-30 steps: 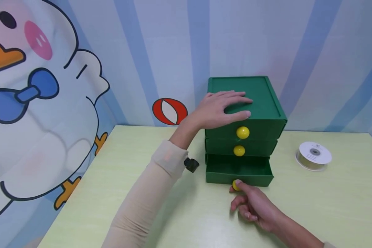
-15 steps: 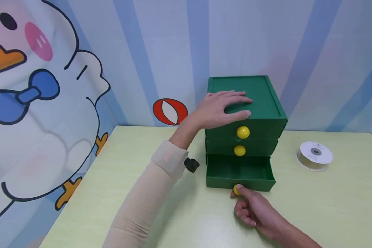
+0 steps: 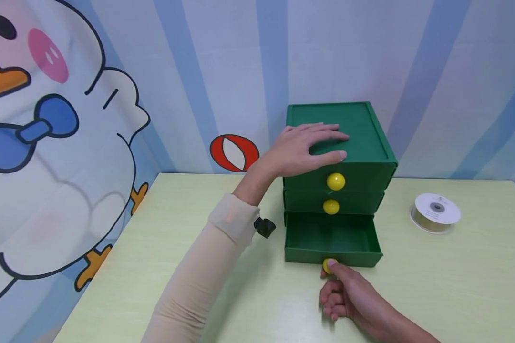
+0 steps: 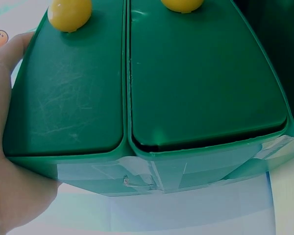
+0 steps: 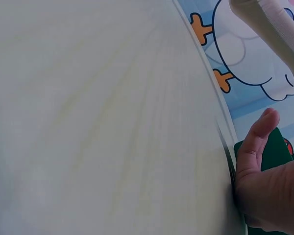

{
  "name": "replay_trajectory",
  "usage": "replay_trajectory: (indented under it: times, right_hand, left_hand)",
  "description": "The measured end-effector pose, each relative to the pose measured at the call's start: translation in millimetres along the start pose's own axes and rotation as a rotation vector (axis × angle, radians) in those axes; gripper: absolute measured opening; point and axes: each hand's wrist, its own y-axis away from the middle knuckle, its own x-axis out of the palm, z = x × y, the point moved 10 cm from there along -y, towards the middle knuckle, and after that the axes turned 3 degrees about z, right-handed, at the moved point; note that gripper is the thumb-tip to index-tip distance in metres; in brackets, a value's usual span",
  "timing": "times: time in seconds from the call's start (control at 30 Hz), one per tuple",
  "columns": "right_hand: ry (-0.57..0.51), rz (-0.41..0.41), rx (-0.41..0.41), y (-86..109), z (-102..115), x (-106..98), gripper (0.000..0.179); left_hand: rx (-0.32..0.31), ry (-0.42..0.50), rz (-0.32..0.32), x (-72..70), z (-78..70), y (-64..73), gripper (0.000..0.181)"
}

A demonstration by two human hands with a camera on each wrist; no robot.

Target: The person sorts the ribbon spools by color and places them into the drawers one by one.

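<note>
A green three-drawer cabinet (image 3: 339,177) stands on the table, with a round yellow knob on each drawer. Its bottom drawer (image 3: 296,256) is pulled out, and the inside that shows holds nothing. My left hand (image 3: 302,150) rests on the cabinet's top near the left edge, fingers spread. In the left wrist view, the upper drawer fronts (image 4: 71,98) are closed beside that hand (image 4: 14,147). Between thumb and index finger, my right hand (image 3: 356,295) pinches the bottom drawer's yellow knob (image 3: 327,267). The right wrist view shows that hand (image 5: 269,181) against green plastic, the knob hidden.
A white-sided spool of gold ribbon (image 3: 435,213) lies on the pale table (image 3: 468,281) to the right of the cabinet. Behind the table hangs a striped blue backdrop (image 3: 334,52) with a cartoon bird printed at left.
My right hand has drawn the bottom drawer farther out toward me, keeping its pinch on the knob. The left hand has stayed in place on the cabinet's top.
</note>
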Motion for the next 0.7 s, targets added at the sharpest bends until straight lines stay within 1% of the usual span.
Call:
replay_trajectory:
  times: [0.2, 0.33, 0.43, 0.53, 0.7]
  right_hand:
    - [0.001, -0.034, 0.033, 4.2, -6.0, -0.1, 0.045]
    - [0.01, -0.035, 0.051, 7.5, -9.3, 0.5, 0.043]
    - [0.012, -0.016, 0.069, 12.2, -14.3, 2.5, 0.042]
    - [-0.001, 0.006, 0.099, 20.9, -23.6, 6.9, 0.042]
    - [-0.011, 0.039, 0.118, 36.3, -38.3, 15.4, 0.045]
  left_hand:
    - [-0.003, -0.002, 0.011, 1.3, 0.7, -0.6, 0.058]
    - [-0.005, -0.004, 0.013, 2.6, 0.9, -0.9, 0.058]
    - [0.0, -0.006, 0.015, 3.6, 0.4, -1.5, 0.058]
    - [0.004, -0.004, 0.016, 3.8, 0.4, -1.3, 0.058]
    - [0.005, 0.007, 0.009, 1.6, 2.2, 0.4, 0.058]
